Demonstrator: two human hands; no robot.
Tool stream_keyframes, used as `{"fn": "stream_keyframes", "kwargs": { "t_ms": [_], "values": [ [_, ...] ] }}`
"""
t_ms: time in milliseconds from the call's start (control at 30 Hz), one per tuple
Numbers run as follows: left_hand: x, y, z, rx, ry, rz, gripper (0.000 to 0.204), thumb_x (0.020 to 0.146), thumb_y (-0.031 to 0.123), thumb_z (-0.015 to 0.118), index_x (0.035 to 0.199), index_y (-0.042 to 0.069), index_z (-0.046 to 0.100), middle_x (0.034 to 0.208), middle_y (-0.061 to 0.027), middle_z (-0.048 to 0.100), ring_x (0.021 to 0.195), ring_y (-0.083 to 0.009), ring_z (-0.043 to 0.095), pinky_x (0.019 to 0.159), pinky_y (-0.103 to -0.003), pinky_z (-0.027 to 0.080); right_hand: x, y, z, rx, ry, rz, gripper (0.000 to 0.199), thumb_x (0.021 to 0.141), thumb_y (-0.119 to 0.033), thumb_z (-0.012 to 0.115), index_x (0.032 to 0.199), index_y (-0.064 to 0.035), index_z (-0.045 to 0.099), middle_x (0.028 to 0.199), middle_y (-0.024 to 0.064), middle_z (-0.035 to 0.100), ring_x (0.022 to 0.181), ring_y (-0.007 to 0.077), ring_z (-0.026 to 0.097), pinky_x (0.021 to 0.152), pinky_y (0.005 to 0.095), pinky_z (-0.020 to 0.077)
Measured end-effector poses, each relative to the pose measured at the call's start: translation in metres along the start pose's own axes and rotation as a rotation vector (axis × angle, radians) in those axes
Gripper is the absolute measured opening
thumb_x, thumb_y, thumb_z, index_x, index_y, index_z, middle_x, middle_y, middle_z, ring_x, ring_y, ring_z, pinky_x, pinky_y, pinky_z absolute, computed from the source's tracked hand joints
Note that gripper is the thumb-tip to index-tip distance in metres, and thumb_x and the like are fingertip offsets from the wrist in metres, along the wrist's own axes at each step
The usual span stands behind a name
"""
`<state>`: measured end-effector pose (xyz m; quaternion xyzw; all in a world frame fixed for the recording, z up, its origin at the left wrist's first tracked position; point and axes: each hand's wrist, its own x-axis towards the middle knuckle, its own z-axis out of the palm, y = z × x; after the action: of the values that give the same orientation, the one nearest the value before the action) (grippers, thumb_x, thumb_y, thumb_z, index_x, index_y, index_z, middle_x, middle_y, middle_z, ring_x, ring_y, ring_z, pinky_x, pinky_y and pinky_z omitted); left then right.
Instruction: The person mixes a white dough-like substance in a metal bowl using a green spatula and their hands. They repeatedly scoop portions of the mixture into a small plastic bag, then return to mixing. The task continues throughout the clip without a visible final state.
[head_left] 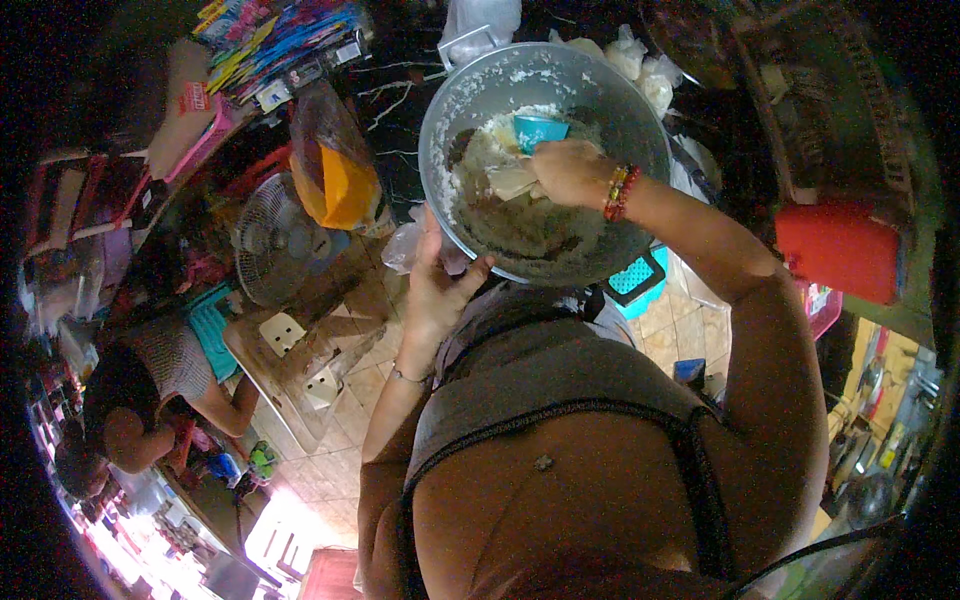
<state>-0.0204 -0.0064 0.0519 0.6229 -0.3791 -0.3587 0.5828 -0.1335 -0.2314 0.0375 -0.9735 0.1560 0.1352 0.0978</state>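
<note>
1 head-worn fisheye view, looking down, near the pot (628, 118)

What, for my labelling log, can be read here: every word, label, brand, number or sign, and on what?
No text can be read clearly enough to quote.
Red label on the brown package: too small and blurred.
Colourful packets: any print is too blurred.
Metal pot and turquoise cup: no print visible.
</note>
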Motion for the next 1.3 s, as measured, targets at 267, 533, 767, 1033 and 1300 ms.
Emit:
{"fn": "stream_keyframes", "kwargs": {
  "t_ms": [267,533,767,1033,1300],
  "values": [
    [0.002,-0.017,-0.004,-0.043,-0.009,-0.051,0.083,0.072,-0.006,0.071,0.141,0.001,0.026,0.143,-0.0092,0.034,0.128,-0.0182,0.035,0.106,-0.033,0.03,-0.022,-0.026,0.023,-0.061,-0.058,-0.075,0.021,0.083,-0.019,0.052,0.079,-0.0049,0.067,0.072,0.0191,0.062,0.069,0.0335,0.065,0.063,0.0455,0.0519],
    [0.001,-0.014,-0.005,0.105,-0.019,0.049,0.086,0.072,-0.007,0.071,0.143,0.002,0.023,0.144,-0.0102,0.033,0.129,-0.0185,0.033,0.104,-0.032,0.032,0.016,-0.012,-0.024,-0.241,-0.005,-0.006,0.019,0.075,-0.017,0.054,0.077,-0.0039,0.068,0.077,0.0141,0.067,0.07,0.0302,0.066,0.059,0.0443,0.0527],
    [0.003,-0.012,-0.008,-0.027,-0.042,-0.043,0.082,0.075,0.006,0.073,0.143,0.005,0.026,0.15,-0.0106,0.023,0.137,-0.0216,0.022,0.111,-0.035,0.02,0.033,-0.038,-0.011,-0.373,0.0,-0.241,0.015,0.073,-0.016,0.058,0.073,-0.0079,0.071,0.072,0.0099,0.068,0.07,0.0263,0.067,0.059,0.0384,0.0545],
    [0.001,-0.019,-0.008,-0.078,-0.013,-0.061,0.083,0.073,0.0,0.073,0.142,0.004,0.028,0.148,-0.0104,0.025,0.135,-0.0203,0.025,0.11,-0.034,0.022,0.005,-0.044,-0.007,-0.383,-0.013,-0.54,0.011,0.067,-0.017,0.061,0.066,-0.0101,0.07,0.064,0.0102,0.066,0.062,0.0256,0.067,0.052,0.0372,0.0537],
    [0.003,-0.024,-0.002,0.04,-0.019,0.0,0.086,0.071,-0.005,0.072,0.143,0.0,0.023,0.147,-0.0134,0.027,0.135,-0.0207,0.024,0.109,-0.033,0.023,0.056,0.002,-0.02,-0.729,0.135,-0.049,0.015,0.073,-0.017,0.056,0.072,-0.0132,0.071,0.07,0.009,0.067,0.067,0.0282,0.063,0.082,0.0448,0.0366]
  ]
}}
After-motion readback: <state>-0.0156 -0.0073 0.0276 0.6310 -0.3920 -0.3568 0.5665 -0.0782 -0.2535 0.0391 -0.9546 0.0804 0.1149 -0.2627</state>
